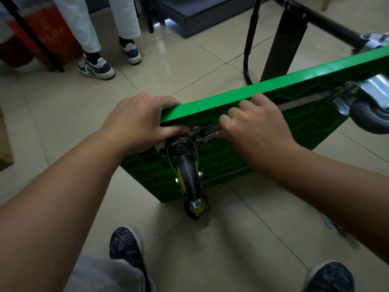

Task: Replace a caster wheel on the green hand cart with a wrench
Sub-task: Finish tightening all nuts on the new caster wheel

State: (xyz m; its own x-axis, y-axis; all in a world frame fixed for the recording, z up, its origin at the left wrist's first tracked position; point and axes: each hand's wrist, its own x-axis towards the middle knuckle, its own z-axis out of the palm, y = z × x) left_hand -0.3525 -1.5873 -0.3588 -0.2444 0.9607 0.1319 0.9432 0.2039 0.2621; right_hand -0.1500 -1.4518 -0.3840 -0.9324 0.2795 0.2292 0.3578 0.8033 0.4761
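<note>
The green hand cart stands on its side on the tiled floor, underside facing me. A black-and-yellow caster wheel is mounted at its near corner. My left hand grips the cart's top edge at that corner, fingers over the edge and thumb near the caster's plate. My right hand holds a metal wrench whose head sits on a nut just above the caster. A second black-and-yellow caster is at the cart's bottom corner by the floor. A grey caster is at the far right.
The cart's black handle runs along the floor at the upper right. Another person's legs and sneakers stand at the upper left beside a red box. My own shoes are below the cart. Dark furniture stands behind.
</note>
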